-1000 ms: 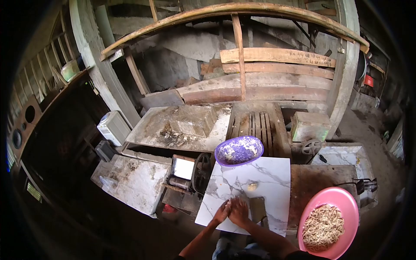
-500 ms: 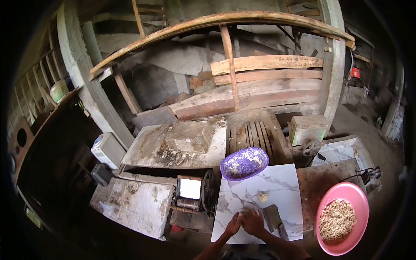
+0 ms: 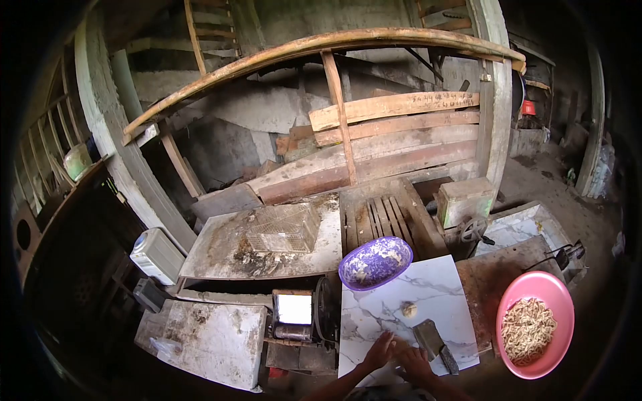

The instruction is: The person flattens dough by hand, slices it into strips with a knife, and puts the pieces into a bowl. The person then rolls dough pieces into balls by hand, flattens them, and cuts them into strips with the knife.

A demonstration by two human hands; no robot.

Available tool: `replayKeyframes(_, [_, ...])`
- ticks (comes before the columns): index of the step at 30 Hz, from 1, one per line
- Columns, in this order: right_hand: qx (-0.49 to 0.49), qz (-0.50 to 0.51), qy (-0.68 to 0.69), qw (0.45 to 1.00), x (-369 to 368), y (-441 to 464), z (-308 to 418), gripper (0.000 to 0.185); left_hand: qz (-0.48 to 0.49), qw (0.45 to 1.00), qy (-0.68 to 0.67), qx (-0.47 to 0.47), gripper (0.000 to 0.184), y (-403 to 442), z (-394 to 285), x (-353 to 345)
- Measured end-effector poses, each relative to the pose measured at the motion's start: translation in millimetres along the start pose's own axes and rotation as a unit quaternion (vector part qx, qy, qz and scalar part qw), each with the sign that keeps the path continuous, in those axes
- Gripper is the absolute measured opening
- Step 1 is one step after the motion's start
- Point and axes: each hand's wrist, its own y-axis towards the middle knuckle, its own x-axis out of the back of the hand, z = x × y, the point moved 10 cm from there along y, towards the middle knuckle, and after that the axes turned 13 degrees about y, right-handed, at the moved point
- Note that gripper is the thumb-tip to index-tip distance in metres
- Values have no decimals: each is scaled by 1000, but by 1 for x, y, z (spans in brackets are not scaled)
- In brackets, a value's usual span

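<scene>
My left hand [image 3: 380, 351] is low over the marble-patterned board [image 3: 438, 284], fingers stretched forward and thumb side toward my other hand. Close beside it, my right hand [image 3: 414, 365] rests palm down with its fingers extended. Anything small under or between the palms is hidden. A cleaver [image 3: 426, 339] lies flat just right of my right hand, its dark handle pointing toward me. Farther up the board sits a small pale lump of what looks like dough [image 3: 408, 309]. At the board's far left corner stands a purple basin [image 3: 376, 262] smeared with white residue.
A pink basin [image 3: 570, 321] holding a pile of pale strips [image 3: 529, 331] stands to the right. Left of the board is a roller machine [image 3: 293, 311] with a wheel. Beyond it, a wire basket [image 3: 284, 228] sits on a stained slab [image 3: 224, 250].
My view has shifted slightly. Both hands have drawn nearer to me on the board, and the right hand has moved away from the left fingertips. The cleaver and lump stay in place.
</scene>
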Motion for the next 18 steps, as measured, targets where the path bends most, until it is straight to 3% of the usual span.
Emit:
replayKeyframes(2, [-15, -22, 12, 1000, 11, -3, -5, 73, -14, 1000, 13, 19, 50, -1, 0, 0])
replayKeyframes(4, [-65, -189, 127, 972, 48, -15, -27, 73, -1, 990, 143, 6, 54, -6, -15, 3])
replayKeyframes(5, [-64, -188, 128, 972, 53, -13, -34, 73, -1, 990, 144, 7, 54, -9, -21, 5])
replayKeyframes(7, [-69, -254, 273, 925, 75, -14, -64, 73, -27, 960, 278, 10, 57, -13, -37, 15])
replayKeyframes(8, [-68, -252, 272, 926, 76, -11, -73, 73, -28, 960, 277, 11, 57, -12, -40, 18])
replayKeyframes(10, [-104, -386, 247, 883, 96, -19, -103, 68, -30, 945, 327, 7, 56, -7, -47, 23])
replayKeyframes(11, [-102, -382, 247, 885, 97, -15, -111, 68, -31, 945, 326, 12, 56, -7, -50, 27])
replayKeyframes(13, [-126, -450, 290, 835, 110, -17, -138, 66, -1, 933, 360, 23, 54, -1, -50, 27])
replayKeyframes(16, [-129, -451, 302, 830, 113, -10, -161, 63, -57, 932, 354, 41, 54, 4, -44, 22])
replayKeyframes(18, [-139, -447, 325, 822, 111, -8, -171, 63, -38, 936, 345, 55, 55, 3, -38, 9])
